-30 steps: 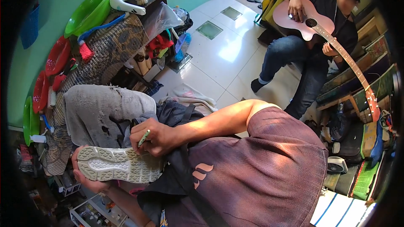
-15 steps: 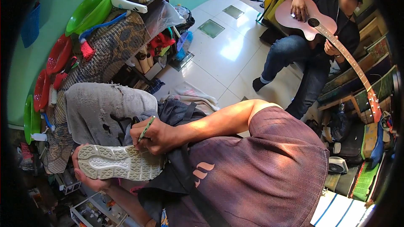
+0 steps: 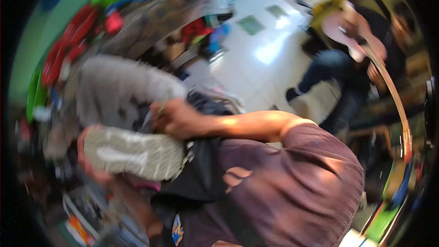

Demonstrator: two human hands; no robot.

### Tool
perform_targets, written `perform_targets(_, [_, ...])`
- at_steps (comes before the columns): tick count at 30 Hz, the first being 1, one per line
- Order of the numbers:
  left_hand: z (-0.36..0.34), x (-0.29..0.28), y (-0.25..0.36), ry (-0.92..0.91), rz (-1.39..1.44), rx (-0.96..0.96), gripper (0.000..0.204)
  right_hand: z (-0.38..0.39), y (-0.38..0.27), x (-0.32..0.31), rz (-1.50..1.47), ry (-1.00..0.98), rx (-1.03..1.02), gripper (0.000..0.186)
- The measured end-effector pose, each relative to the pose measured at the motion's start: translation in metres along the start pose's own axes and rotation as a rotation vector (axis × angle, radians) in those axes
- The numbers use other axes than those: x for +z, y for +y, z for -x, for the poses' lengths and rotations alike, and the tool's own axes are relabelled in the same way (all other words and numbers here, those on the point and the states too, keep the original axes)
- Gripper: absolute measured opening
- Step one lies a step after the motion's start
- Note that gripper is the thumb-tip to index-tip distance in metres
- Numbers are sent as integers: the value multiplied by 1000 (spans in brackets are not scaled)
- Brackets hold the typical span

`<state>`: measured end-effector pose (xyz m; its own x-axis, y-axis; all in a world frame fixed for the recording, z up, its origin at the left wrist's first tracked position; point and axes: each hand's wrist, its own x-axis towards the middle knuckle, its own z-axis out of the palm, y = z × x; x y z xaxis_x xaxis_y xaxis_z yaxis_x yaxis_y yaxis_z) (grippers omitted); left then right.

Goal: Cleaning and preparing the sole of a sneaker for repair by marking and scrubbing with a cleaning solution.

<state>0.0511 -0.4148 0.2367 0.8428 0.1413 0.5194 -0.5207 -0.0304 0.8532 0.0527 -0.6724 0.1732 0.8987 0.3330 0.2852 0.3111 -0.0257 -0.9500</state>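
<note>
Shoe [image 3: 132, 153] sole-up beside grey-clad knee [image 3: 123, 82]. Left hand [image 3: 89, 167] cups one end, fingers curled round edge. Right hand [image 3: 180, 119] at far edge, fingers pinching slim greenish tool [image 3: 161, 109], seemingly; view blurred.

the blurred, patterned brown surface [image 3: 148, 25] at left bears a blue-handled, red-headed tool [image 3: 114, 22], while a dark-socked foot [image 3: 291, 93] rests on the white tiled floor [image 3: 244, 66].

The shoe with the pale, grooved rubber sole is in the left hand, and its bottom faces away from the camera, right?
Not quite: the shoe with the pale, grooved rubber sole is in the left hand, but its bottom faces the camera, as the head view shows.
</note>
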Motion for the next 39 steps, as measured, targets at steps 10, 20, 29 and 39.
perform_targets(10, [-11, -8, -20, -86, 199, -80, 52, -6, -37, -19, -237, -97, -141, 12])
perform_targets(20, [-12, -10, -35, -48, 55, -4, 53, -14, -41, 15, -70, -424, -386, 20])
perform_targets(29, [-8, -25, -39, -89, 74, -179, 65, -12, -34, -2, 58, -356, -369, 26])
perform_targets(39, [-5, -24, -44, -50, 178, -214, 61, -10, -30, -1, 57, -300, -358, 25])
